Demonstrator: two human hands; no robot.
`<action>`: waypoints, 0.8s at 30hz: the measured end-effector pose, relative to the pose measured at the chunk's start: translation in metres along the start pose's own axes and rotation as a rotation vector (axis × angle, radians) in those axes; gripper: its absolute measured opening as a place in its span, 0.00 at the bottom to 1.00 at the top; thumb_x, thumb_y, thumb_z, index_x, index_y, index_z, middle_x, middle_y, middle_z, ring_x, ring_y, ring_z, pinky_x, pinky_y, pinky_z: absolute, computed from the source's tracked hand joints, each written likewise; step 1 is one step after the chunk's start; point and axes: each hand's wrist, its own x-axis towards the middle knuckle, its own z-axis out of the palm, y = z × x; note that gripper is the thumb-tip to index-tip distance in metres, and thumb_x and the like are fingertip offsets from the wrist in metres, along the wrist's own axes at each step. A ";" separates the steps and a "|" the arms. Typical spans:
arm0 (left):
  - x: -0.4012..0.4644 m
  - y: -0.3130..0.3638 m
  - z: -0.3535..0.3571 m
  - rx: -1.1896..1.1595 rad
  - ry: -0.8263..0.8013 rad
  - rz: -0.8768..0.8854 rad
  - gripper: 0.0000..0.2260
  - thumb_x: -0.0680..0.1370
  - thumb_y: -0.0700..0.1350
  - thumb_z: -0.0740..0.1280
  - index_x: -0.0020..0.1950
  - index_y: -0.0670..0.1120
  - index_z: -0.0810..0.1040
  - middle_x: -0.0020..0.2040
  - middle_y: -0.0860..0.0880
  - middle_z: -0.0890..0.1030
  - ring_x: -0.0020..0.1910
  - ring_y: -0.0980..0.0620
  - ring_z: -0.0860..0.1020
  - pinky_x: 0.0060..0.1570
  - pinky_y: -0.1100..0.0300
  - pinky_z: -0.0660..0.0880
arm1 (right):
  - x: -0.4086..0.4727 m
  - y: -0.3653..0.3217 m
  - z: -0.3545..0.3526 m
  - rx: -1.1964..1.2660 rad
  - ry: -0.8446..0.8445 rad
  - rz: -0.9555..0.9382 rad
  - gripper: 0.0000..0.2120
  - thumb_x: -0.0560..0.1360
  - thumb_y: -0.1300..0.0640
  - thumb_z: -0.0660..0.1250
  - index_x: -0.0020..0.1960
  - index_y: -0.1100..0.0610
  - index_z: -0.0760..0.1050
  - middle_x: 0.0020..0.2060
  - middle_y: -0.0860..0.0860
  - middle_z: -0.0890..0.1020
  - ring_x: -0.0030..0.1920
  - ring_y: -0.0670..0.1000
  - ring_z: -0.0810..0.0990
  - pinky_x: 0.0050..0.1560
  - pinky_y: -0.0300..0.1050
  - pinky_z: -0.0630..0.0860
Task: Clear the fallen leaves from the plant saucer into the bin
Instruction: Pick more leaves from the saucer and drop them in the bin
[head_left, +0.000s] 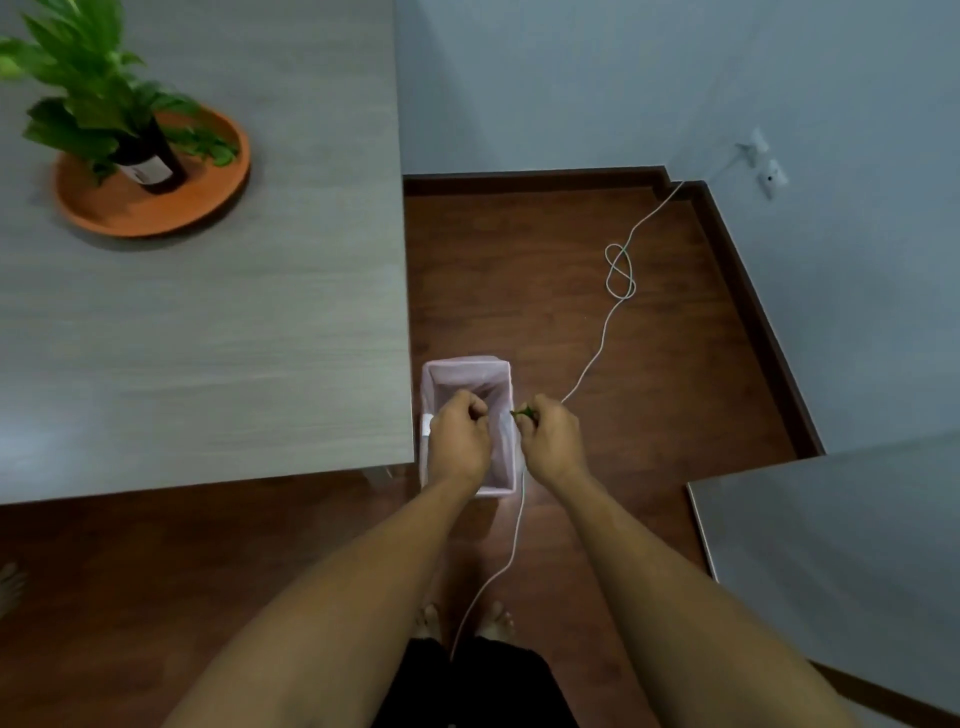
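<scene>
A small bin (467, 370) lined with a pale pink bag stands on the floor beside the table's corner. My left hand (460, 439) hovers over its opening with fingers curled; nothing shows in it. My right hand (550, 441) is over the bin's right rim and pinches green leaves (523, 413) between thumb and fingers. On the table at far left, the orange saucer (156, 213) holds a dark bottle (153, 161) with a green plant (83, 88). Fallen leaves (210, 145) lie on the saucer's right side.
The grey table (234, 338) fills the left. A white cable (597, 358) runs across the wooden floor from a wall socket (763, 161) past the bin to my feet (467, 623). A second grey surface (841, 545) juts in at right.
</scene>
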 end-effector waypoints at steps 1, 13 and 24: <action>0.003 -0.015 0.008 0.003 -0.007 -0.010 0.06 0.74 0.34 0.65 0.43 0.44 0.77 0.39 0.51 0.80 0.39 0.51 0.77 0.37 0.65 0.71 | 0.003 0.009 0.012 0.003 -0.005 0.017 0.11 0.73 0.64 0.66 0.34 0.55 0.70 0.34 0.55 0.81 0.37 0.58 0.77 0.38 0.54 0.75; 0.095 -0.208 0.101 0.110 -0.018 -0.009 0.12 0.77 0.35 0.63 0.54 0.46 0.82 0.46 0.48 0.84 0.45 0.51 0.80 0.45 0.62 0.74 | 0.059 0.142 0.183 0.024 -0.136 0.060 0.20 0.69 0.60 0.59 0.55 0.59 0.83 0.49 0.58 0.86 0.47 0.58 0.82 0.48 0.45 0.77; 0.087 -0.184 0.084 0.156 -0.047 -0.049 0.11 0.75 0.41 0.71 0.56 0.47 0.83 0.50 0.48 0.84 0.49 0.50 0.81 0.50 0.61 0.76 | 0.055 0.128 0.166 0.018 -0.065 0.102 0.08 0.71 0.62 0.62 0.43 0.54 0.79 0.44 0.55 0.83 0.46 0.60 0.81 0.46 0.54 0.80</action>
